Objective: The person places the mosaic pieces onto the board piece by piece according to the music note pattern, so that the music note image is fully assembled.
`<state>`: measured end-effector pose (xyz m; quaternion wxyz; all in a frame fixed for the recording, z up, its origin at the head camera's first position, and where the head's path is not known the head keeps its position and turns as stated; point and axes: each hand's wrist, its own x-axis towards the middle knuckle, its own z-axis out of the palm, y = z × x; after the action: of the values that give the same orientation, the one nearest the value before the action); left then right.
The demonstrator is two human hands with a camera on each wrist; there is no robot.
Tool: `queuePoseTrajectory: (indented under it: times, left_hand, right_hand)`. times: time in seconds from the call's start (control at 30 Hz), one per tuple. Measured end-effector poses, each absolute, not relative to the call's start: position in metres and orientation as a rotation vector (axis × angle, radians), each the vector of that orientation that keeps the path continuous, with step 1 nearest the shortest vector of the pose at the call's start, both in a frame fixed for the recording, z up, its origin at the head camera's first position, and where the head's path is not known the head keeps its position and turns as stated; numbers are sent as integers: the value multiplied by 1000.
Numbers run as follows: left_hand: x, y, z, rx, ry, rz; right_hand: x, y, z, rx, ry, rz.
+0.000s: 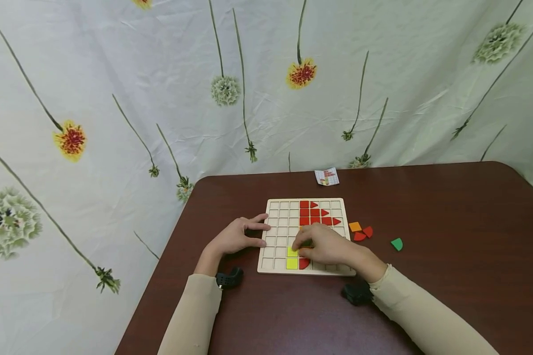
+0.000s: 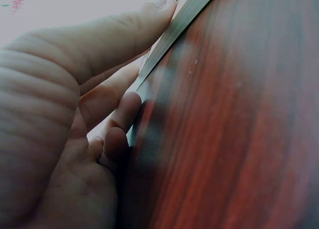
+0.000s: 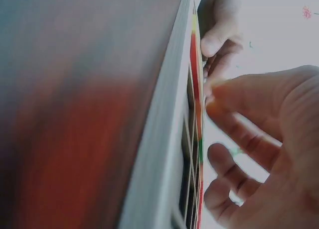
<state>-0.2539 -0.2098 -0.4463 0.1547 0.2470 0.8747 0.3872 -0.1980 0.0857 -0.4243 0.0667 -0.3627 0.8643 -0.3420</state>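
A pale wooden grid board [image 1: 275,240] lies on the table, partly filled with flat coloured pieces. My left hand [image 1: 241,233] rests at its left edge, fingers extended onto the rim and thumb [image 2: 144,27] along the side. Over the lower middle of the board, my right hand [image 1: 322,243] has thumb and index fingertips close together beside a yellow square [image 1: 291,252]; I cannot tell whether a piece is between them. Below are another yellow square [image 1: 291,264] and a red rounded piece [image 1: 304,264]. Red squares [image 1: 304,212] and red pointed pieces [image 1: 336,221] fill upper cells. The right hand hides several cells.
Right of the board lie an orange piece [image 1: 355,227], red rounded pieces [image 1: 367,231] and a green quarter-round piece [image 1: 397,244]. A printed pattern card [image 1: 326,177] lies at the table's [image 1: 453,236] back edge. A flowered cloth [image 1: 169,74] hangs behind.
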Motion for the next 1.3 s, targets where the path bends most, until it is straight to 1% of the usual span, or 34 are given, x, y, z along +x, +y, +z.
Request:
queuePoseTrajectory:
  times: [0.3, 0.73, 1.0, 1.3]
  left_hand:
    - [-254, -210, -447, 709, 2510, 1099]
    - [-256, -211, -448, 726, 2499, 1111]
    - [-255, -210, -447, 731, 2508, 1106]
    - [-255, -210, -447, 721, 2509, 1108]
  right_hand:
    - [-208, 118, -411, -1024, 2639, -1118]
    - [-222, 172, -399, -798, 2655, -1040]
    - [-228, 197, -406, -611, 2685, -1049]
    - [-235, 211, -421, -530, 2726, -1021]
